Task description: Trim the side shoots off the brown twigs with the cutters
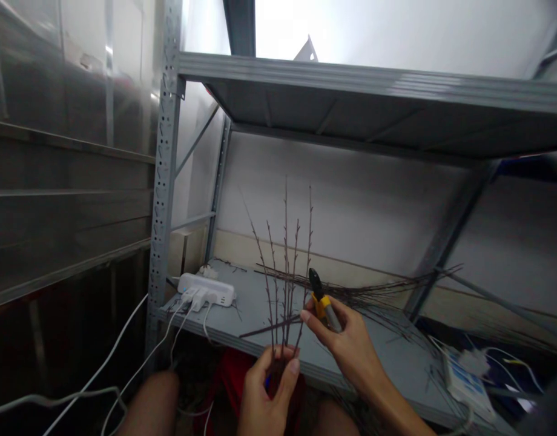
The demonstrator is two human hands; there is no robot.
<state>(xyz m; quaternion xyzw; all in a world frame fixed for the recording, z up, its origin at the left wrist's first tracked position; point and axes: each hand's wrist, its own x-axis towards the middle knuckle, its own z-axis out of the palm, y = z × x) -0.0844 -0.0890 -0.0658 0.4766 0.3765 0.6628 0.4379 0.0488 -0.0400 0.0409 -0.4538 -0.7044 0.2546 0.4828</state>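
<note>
My left hand (267, 393) grips the lower ends of several thin, budded twigs (285, 266), which stand upright and fan out above it. My right hand (342, 339) holds small cutters with yellow handles and black jaws (321, 300), the jaws pointing up beside the twigs. The jaws do not visibly close on any twig. Behind the hands, a loose pile of long dark twigs (364, 293) lies across a grey metal shelf (242, 303).
A white power strip (206, 289) with plugged-in white cables (124, 357) sits on the shelf's left end. A white-and-blue electrical box (467, 381) lies at lower right. A metal upright (164, 169) and an upper shelf (373, 85) frame the space. My knees and red cloth (233, 375) lie below.
</note>
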